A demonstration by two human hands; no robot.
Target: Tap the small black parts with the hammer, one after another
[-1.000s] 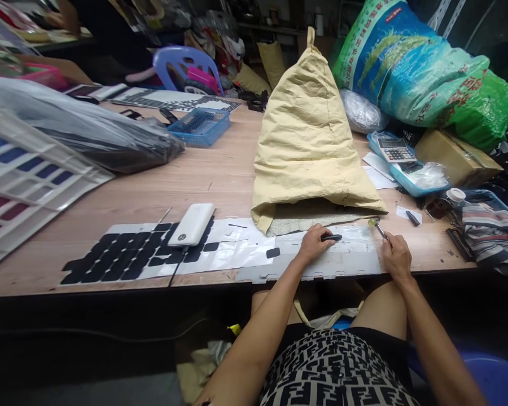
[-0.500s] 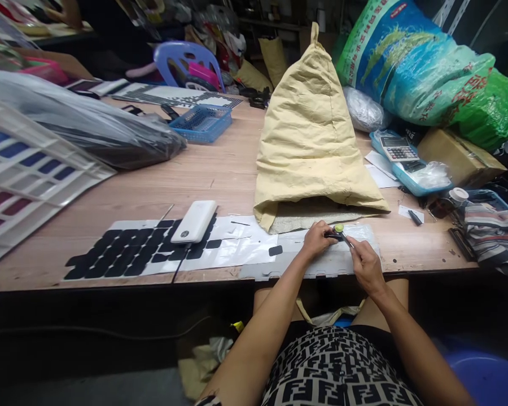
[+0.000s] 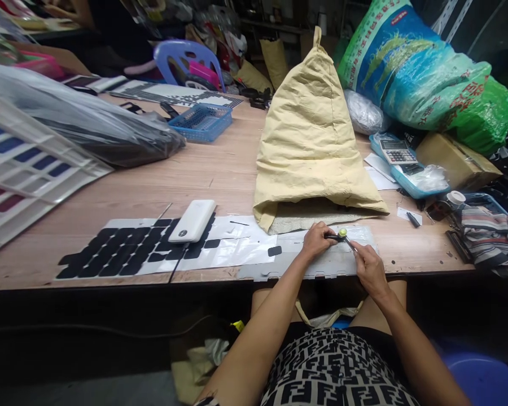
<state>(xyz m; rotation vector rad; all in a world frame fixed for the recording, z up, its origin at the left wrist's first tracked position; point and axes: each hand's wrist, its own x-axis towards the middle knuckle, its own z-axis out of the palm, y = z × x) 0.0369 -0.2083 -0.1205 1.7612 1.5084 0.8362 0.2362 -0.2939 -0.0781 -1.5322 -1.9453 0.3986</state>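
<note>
Left hand (image 3: 316, 239) pinches small black piece (image 3: 332, 237), long axis roughly crosswise, above pale sheet (image 3: 288, 262). Right hand (image 3: 370, 269) grips slim tool (image 3: 350, 243), yellow-green head at piece's right end; left hand nearer piece.

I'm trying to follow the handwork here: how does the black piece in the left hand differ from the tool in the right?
The black piece looks dark throughout; the tool has a round yellow-green head on a slim shaft. The black piece points sideways from the left hand; the tool slants forward and leftward from the right hand. Both are small and close together; whether they touch is unclear.
</note>
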